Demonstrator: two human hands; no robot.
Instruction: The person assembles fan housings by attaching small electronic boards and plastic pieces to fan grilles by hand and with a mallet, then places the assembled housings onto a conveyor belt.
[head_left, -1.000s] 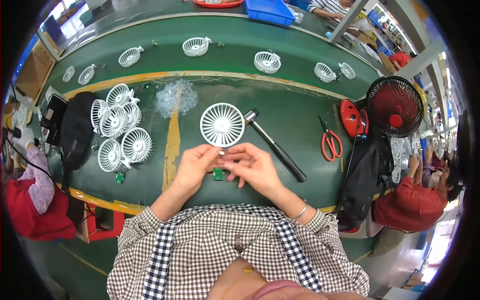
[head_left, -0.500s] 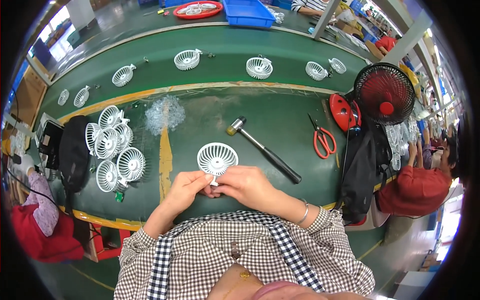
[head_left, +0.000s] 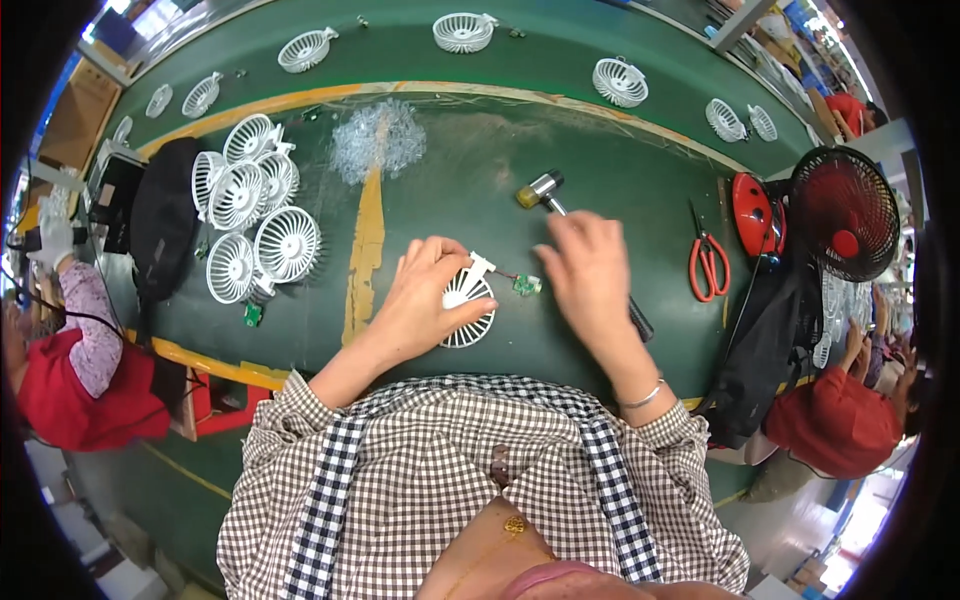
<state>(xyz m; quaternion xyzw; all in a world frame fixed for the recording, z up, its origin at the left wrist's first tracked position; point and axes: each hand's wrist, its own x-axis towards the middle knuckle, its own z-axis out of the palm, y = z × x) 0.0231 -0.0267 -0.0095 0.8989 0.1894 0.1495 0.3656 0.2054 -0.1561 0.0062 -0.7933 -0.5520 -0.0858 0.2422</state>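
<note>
My left hand (head_left: 415, 305) grips a small white fan housing (head_left: 472, 330) with a slatted round cage, its short neck turned to the far side. A thin wire runs from the neck to a little green circuit board (head_left: 526, 286) on the table. My right hand (head_left: 592, 285), slightly blurred, hovers over the hammer's handle with thumb and fingers apart, and nothing shows in it. Past its fingertips lies the head of the hammer (head_left: 541, 189), one face yellowish and the other dark. The black grip end sticks out beside my right wrist.
Several white fan housings (head_left: 238, 195) are piled at left, beside a black bag (head_left: 165, 220). A heap of clear small parts (head_left: 378, 140) lies farther back. Red-handled scissors (head_left: 708, 268) and a black fan (head_left: 845, 215) are at right. More housings line the far green belt (head_left: 390, 55).
The housing has been turned so its neck points away, and only my left hand holds it now. My right hand has let go and moved right to the hammer. The view has shifted.
</note>
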